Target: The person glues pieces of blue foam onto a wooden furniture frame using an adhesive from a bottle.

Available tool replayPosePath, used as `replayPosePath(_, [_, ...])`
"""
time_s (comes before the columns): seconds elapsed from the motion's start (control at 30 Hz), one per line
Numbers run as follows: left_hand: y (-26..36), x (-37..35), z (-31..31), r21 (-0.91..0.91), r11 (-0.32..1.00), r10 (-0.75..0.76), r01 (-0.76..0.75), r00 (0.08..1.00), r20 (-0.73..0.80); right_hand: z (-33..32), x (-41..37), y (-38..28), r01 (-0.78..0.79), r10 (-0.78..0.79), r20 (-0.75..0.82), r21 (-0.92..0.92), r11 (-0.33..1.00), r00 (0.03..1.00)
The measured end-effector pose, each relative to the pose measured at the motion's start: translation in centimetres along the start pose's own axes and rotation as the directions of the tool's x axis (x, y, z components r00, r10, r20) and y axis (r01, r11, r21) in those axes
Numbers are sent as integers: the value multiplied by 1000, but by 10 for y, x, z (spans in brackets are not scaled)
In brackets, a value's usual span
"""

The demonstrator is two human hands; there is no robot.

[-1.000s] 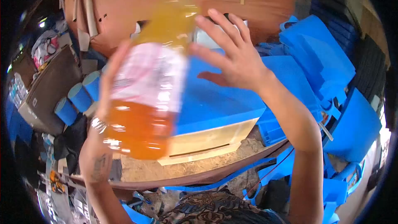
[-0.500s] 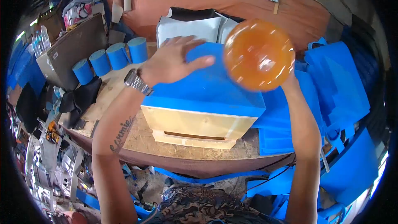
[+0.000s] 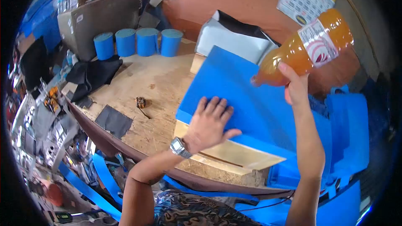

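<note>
Gripping the bottle of orange liquid (image 3: 289, 50) surely seems to me the first thing to get right. Through the head camera I see it at 2 o'clock, in front of the blue sheet (image 3: 243, 88), tilted so that its narrow end aims at 8 o'clock and its base at 2. My right hand (image 3: 298, 86) holds it around the side, thumb laid along the plastic; the other fingers are mostly hidden behind it, so I cannot tell how they sit. Nor can I tell whether the narrow end is capped or touches the sheet, so I would treat it as uncapped, govern the tilt from the wrist and avoid squashing the wall.

My left hand (image 3: 209, 127) holds nothing: just below the centre, it lies palm down, fingers moderately spread on the sheet towards 1 o'clock, thumb wide towards 3. I judge that a useful brace, best with even weight, so the sheet lies flat over the pale wooden box (image 3: 247, 155). The watch (image 3: 178, 145) on that wrist should ride clear of the box's edge. I would also give room to the silver-grey padded piece (image 3: 230, 37) at 1 o'clock, behind the sheet
</note>
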State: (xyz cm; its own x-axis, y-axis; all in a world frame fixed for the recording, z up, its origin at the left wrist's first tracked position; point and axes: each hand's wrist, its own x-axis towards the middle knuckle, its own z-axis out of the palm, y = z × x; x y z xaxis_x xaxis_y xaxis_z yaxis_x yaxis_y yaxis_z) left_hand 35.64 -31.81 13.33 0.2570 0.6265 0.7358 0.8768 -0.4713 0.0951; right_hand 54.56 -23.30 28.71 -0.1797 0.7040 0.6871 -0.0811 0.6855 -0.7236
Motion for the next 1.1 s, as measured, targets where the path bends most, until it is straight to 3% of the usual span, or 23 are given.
replayPosePath(0.2, [-20, -13, -6, -232, 972, 53, -46, 998, 25, 109, -7, 28, -243, 208, 238, 124, 962, 949])
replayPosePath(0.3, [-24, -15, -6, -210, 975, 83, -68, 995, 61, 136, -17, 33, -312, 271, 304, 96, 945, 913])
replayPosePath(0.37, [-25, -14, -6, -291, 955, 76, -46, 993, 92, 138, -23, 32, -361, 339, 371, -10, 933, 865])
replayPosePath(0.43, [-23, -16, -2, -399, 917, 92, -15, 980, 176, 141, -31, 31, -345, 341, 422, -70, 936, 840])
replayPosePath(0.53, [-23, -19, 1, -464, 885, 94, -29, 989, 118, 147, -37, 31, -300, 321, 447, -118, 947, 835])
replayPosePath(0.73, [-27, -14, -12, -233, 971, 83, -55, 990, 113, 148, -31, 33, -355, 448, 360, -296, 887, 818])
replayPosePath(0.83, [-23, -17, -8, -469, 882, 100, 37, 959, 264, 153, -37, 22, -279, 402, 457, -313, 908, 794])
replayPosePath(0.9, [-24, -14, -4, -815, 502, -46, 289, 950, 308, 157, -38, 18, -221, 359, 491, -317, 922, 794])
replayPosePath(0.97, [-25, -12, -2, -786, 569, -66, 242, 966, 250, 144, -34, 33, -102, 288, 519, -356, 929, 805])
replayPosePath(1.0, [-26, -14, -4, -561, 823, 6, 86, 987, 160, 136, -32, 43, -52, 253, 518, -370, 927, 817])
replayPosePath(1.03, [-27, -15, -5, -254, 964, 103, -76, 990, 94, 125, -25, 61, -13, 211, 495, -374, 927, 843])
replayPosePath(1.1, [-25, -15, -2, -182, 981, 80, -70, 995, 51, 126, -13, 71, -11, 180, 432, -366, 930, 884])
